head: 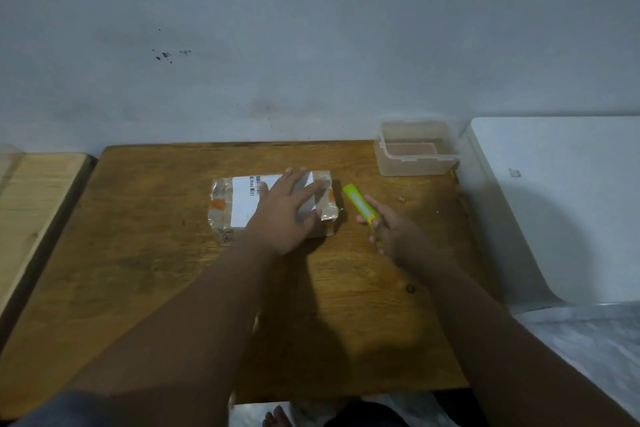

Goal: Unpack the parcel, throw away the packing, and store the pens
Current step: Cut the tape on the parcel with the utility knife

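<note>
Head cam: the taped brown parcel (273, 205) w/ a white label lies flat near the middle of the wooden counter (145, 270), and the left hand (289, 215) is pressed flat on its right part, fingers spread apart. Just right of the parcel, the right hand (391, 227) is clamped on the near end of a yellow-green cutter (362, 210), its far end pointing away toward the wall. A clear plastic box (417, 149), no lid on, sits at the far right corner of the counter, well apart from the parcel.

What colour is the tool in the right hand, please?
Yellow-green cutter, with a pale strip along it; head view.
</note>
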